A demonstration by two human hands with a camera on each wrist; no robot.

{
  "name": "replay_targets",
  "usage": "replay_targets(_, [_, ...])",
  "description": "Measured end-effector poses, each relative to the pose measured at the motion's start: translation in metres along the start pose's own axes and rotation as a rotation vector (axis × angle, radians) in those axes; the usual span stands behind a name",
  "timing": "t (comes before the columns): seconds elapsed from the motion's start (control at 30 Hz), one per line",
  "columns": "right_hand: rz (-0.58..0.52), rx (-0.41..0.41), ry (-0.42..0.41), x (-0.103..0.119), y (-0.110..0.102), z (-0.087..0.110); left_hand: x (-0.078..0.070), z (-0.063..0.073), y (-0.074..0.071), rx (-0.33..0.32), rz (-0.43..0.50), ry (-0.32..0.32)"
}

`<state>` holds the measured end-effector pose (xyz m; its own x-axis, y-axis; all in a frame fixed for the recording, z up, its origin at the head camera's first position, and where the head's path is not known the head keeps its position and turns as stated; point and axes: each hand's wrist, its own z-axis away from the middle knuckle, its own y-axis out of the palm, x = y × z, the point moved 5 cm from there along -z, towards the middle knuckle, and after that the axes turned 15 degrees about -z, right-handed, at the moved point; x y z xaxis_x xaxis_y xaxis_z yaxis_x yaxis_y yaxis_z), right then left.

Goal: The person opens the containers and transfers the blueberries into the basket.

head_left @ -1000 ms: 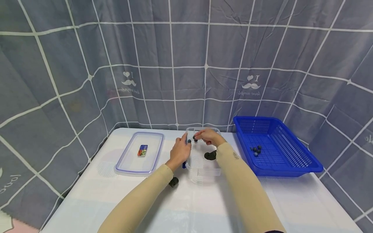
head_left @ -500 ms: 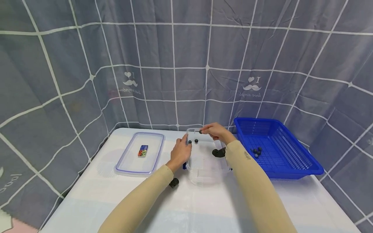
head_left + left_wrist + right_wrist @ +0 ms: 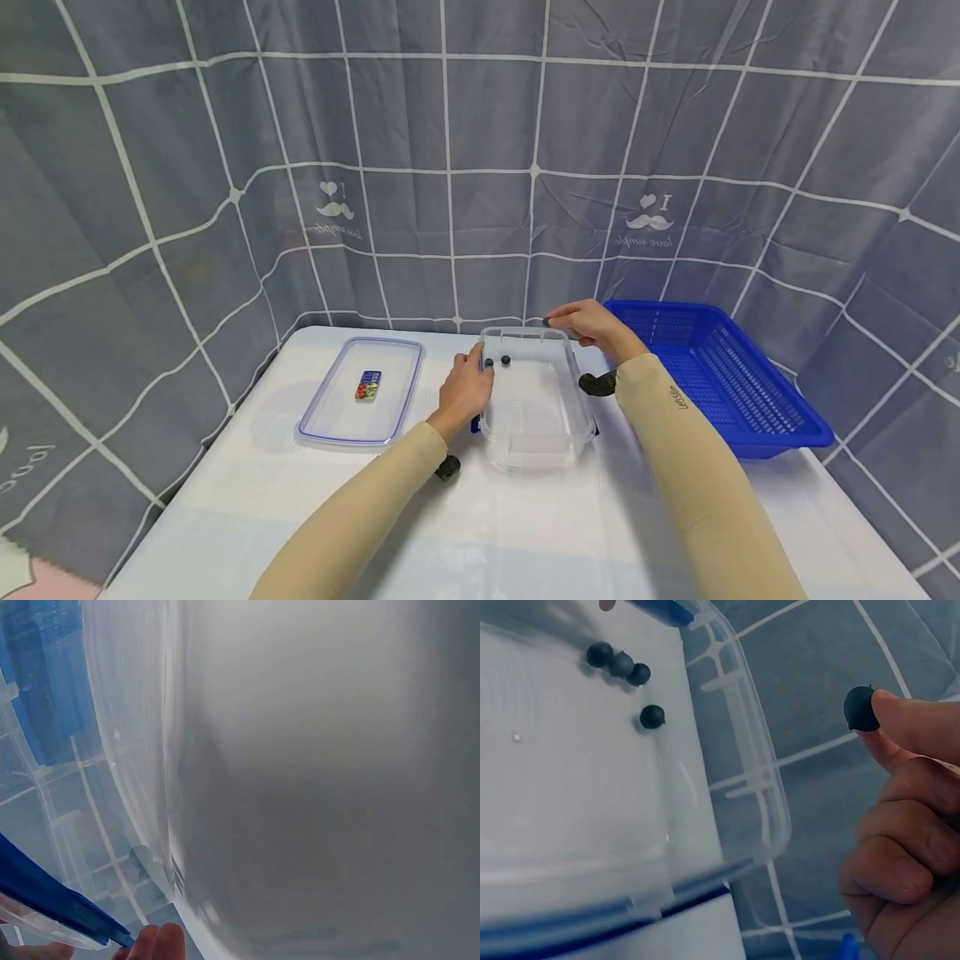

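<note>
A clear plastic food container [image 3: 536, 442] with blue side latches stands lidless on the table. My left hand [image 3: 463, 392] grips its left wall; in the left wrist view, fingertips [image 3: 161, 943] show beside a blue latch [image 3: 60, 900]. Several dark blueberries [image 3: 652, 716] lie on the container's floor near the far left corner. My right hand [image 3: 596, 327] is raised just past the container's far right corner. Between thumb and index finger it pinches one blueberry [image 3: 861, 709], while the other fingers are curled in.
The container's clear lid [image 3: 360, 417], blue-rimmed with a coloured label, lies to the left. A blue perforated basket [image 3: 720, 375] stands at the right, partly hidden by my right arm. A grey checked curtain [image 3: 487, 208] hangs behind the table.
My right hand has moved right with the blueberry, from inside the container to past its far right corner. The basket's blueberries are now hidden by my arm. My left hand keeps its place.
</note>
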<state>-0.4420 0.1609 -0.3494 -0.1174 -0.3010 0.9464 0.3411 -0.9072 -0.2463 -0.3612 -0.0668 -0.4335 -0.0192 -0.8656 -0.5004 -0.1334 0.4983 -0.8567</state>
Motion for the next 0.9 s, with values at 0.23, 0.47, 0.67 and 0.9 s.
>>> replay_targets(0.23, [0.007,-0.042,-0.008,0.001,-0.029,0.017,0.000,0.000,-0.001,-0.004,0.002,0.005])
replay_targets(0.47, [0.002,-0.066,-0.005,-0.007,-0.057,0.030,0.001,0.001,-0.001,-0.001,0.000,-0.001])
replay_targets(0.67, [0.025,-0.095,-0.004,-0.019,-0.081,0.043,0.001,0.001,0.000,-0.004,0.001,-0.005])
replay_targets(0.9, [0.042,-0.114,0.025,-0.035,-0.106,0.057,0.000,0.000,0.000,-0.001,0.002,-0.006])
